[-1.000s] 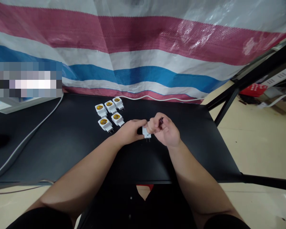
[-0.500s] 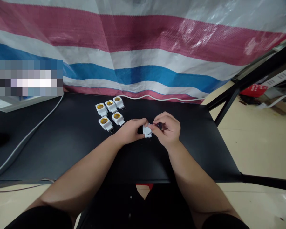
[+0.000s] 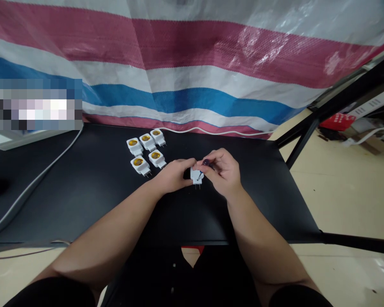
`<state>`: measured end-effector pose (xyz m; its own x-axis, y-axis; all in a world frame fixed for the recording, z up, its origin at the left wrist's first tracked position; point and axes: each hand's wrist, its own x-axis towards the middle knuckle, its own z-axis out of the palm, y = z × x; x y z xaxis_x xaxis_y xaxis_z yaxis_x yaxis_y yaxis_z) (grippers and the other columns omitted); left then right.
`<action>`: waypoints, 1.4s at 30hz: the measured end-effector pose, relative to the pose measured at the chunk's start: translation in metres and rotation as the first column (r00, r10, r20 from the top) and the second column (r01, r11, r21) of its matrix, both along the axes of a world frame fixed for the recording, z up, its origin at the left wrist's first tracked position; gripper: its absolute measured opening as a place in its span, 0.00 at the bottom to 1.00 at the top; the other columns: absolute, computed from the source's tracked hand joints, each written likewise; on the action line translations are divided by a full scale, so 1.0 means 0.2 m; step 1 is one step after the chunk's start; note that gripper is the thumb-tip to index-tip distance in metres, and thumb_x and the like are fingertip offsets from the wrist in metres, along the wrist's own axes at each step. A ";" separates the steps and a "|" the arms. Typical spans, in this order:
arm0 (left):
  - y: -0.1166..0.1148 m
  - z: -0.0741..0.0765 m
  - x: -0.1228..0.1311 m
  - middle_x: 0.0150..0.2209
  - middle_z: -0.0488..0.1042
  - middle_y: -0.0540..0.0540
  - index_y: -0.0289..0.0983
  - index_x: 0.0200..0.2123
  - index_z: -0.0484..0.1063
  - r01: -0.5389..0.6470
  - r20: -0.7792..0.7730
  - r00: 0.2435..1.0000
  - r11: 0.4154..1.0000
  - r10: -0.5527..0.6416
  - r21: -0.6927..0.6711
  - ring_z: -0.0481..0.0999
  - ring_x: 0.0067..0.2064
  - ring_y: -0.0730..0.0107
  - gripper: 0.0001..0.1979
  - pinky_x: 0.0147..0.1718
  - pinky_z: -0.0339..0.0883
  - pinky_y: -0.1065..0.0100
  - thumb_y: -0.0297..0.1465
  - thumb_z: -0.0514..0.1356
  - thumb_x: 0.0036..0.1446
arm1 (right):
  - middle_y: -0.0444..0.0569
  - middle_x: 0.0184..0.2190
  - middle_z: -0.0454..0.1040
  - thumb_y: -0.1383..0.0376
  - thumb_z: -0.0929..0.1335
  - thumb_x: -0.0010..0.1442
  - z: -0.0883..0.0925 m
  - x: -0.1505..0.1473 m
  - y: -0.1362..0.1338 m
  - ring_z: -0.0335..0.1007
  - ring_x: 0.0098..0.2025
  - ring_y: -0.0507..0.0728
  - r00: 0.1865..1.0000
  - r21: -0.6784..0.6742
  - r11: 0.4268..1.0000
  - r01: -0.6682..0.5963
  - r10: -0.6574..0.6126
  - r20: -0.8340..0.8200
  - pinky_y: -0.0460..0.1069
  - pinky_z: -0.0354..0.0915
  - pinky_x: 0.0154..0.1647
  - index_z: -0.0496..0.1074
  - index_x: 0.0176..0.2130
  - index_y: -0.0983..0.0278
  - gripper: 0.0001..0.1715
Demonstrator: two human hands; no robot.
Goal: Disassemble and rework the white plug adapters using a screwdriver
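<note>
My left hand (image 3: 176, 174) grips a white plug-in lamp socket (image 3: 195, 176) by its left side, with its back face up and its two metal prongs pointing toward me. My right hand (image 3: 226, 171) is closed around the dark handle of a screwdriver (image 3: 206, 162). The screwdriver's thin shaft slants down to the lower part of the socket's back, close to the prongs. Off to the left of my hands, several more white lamp sockets (image 3: 140, 165) lie with their yellowish round openings up.
The black table (image 3: 92, 187) carries a white cable (image 3: 205, 131) along its back edge and another grey cable (image 3: 41, 172) at the left. A striped plastic sheet (image 3: 185, 76) hangs behind. A black metal frame (image 3: 302, 143) stands at the right.
My right hand has tilted the screwdriver more upright, its handle moving left over the socket. The left hand keeps its hold on the socket.
</note>
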<state>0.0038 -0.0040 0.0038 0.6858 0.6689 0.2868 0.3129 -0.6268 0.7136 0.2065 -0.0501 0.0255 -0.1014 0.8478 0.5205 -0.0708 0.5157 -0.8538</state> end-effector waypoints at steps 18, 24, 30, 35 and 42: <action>0.00 0.02 0.00 0.38 0.78 0.49 0.40 0.43 0.74 -0.002 -0.034 0.999 1.000 0.002 0.004 0.78 0.37 0.63 0.11 0.37 0.69 0.63 0.29 0.69 0.57 | 0.43 0.34 0.69 0.53 0.73 0.71 0.00 -0.07 0.04 0.65 0.31 0.52 0.930 -0.051 0.951 -0.306 0.287 -0.228 0.51 0.63 0.34 0.70 0.43 0.57 0.13; 0.00 0.00 0.00 0.40 0.79 0.49 0.41 0.46 0.74 0.017 -0.027 0.999 1.000 -0.017 0.021 0.81 0.43 0.60 0.14 0.43 0.72 0.61 0.29 0.68 0.57 | 0.46 0.36 0.73 0.60 0.77 0.67 0.02 -0.02 0.03 0.72 0.36 0.55 0.992 0.060 0.991 -0.120 0.121 -0.018 0.53 0.70 0.37 0.78 0.41 0.58 0.07; 0.01 -0.01 -0.01 0.44 0.80 0.47 0.41 0.51 0.73 0.012 -0.068 0.998 0.999 -0.009 0.046 0.81 0.45 0.59 0.18 0.44 0.72 0.61 0.27 0.68 0.57 | 0.49 0.37 0.75 0.56 0.74 0.70 0.05 0.02 0.03 0.74 0.38 0.57 0.983 -0.030 0.983 -0.179 0.181 0.045 0.55 0.73 0.40 0.83 0.46 0.57 0.10; 0.00 -0.01 0.00 0.41 0.79 0.49 0.41 0.50 0.74 0.019 -0.083 0.996 0.999 -0.015 0.045 0.80 0.43 0.62 0.17 0.43 0.71 0.63 0.28 0.69 0.58 | 0.48 0.35 0.71 0.53 0.69 0.74 0.07 0.03 0.02 0.73 0.38 0.57 0.907 -0.152 0.896 -0.417 0.397 -0.142 0.55 0.70 0.41 0.82 0.49 0.61 0.17; 0.00 0.00 0.01 0.41 0.80 0.49 0.41 0.47 0.76 0.026 -0.023 0.999 0.999 -0.025 0.021 0.80 0.40 0.63 0.13 0.42 0.70 0.63 0.32 0.70 0.60 | 0.38 0.27 0.60 0.52 0.70 0.73 0.04 -0.07 0.02 0.56 0.28 0.51 0.808 -0.153 0.824 -0.546 0.469 -0.356 0.49 0.59 0.33 0.69 0.47 0.58 0.14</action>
